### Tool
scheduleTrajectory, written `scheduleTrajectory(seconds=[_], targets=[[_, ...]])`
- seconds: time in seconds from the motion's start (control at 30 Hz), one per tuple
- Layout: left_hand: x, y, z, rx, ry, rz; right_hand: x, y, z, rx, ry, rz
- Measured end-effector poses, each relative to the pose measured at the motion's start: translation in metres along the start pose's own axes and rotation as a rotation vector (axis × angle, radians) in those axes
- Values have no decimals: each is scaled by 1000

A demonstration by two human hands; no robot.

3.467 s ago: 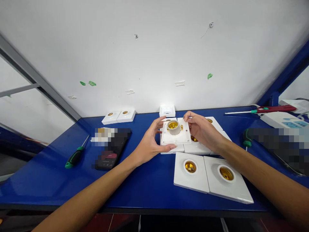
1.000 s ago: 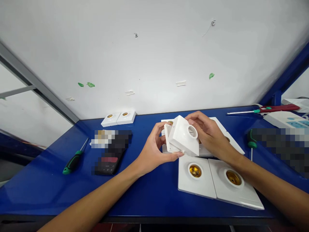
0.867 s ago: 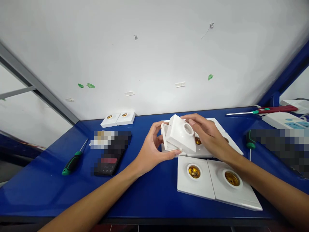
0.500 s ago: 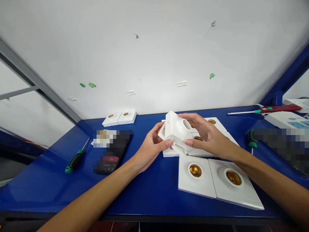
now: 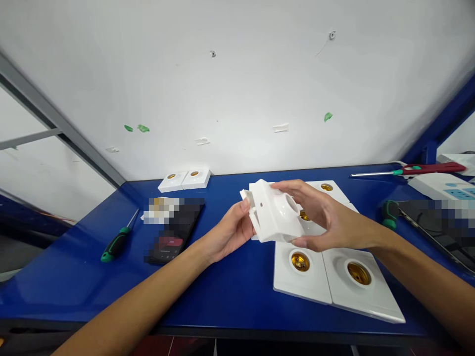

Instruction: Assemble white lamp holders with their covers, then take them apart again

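Over the blue table, my right hand grips a white square lamp holder cover with a round opening in its dome. The cover is tilted, its opening facing right, and a small slot shows in its side. My left hand pinches a white plastic back frame against the cover's left side. A gap shows between frame and cover at the top; whether they touch lower down I cannot tell. Beneath and in front of my right hand lie several white lamp holders with brass-coloured sockets, partly hidden by my hands.
Two lamp holders stand by the wall. On the left are a green-black screwdriver and a phone. To the right lie another screwdriver, a dark flat device, a red-handled tool and a power strip.
The cover has been turned, so its slotted side now faces me more. My left hand has shifted slightly left and down, and the back frame shows at the cover's left side.
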State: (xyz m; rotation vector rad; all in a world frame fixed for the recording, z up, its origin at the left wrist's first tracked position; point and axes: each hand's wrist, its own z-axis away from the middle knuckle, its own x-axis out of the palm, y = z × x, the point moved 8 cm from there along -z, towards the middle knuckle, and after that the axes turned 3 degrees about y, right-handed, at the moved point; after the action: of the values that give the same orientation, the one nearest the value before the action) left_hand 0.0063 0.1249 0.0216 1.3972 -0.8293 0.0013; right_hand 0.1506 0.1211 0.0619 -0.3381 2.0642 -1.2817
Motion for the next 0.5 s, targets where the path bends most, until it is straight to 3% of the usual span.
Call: scheduleTrajectory(seconds=[0.23, 0.5], targets=[[4, -6, 0, -63, -8, 74, 6, 1, 2, 15, -33, -15], [6, -7, 2, -81, -26, 44, 11, 7, -1, 52, 35, -107]])
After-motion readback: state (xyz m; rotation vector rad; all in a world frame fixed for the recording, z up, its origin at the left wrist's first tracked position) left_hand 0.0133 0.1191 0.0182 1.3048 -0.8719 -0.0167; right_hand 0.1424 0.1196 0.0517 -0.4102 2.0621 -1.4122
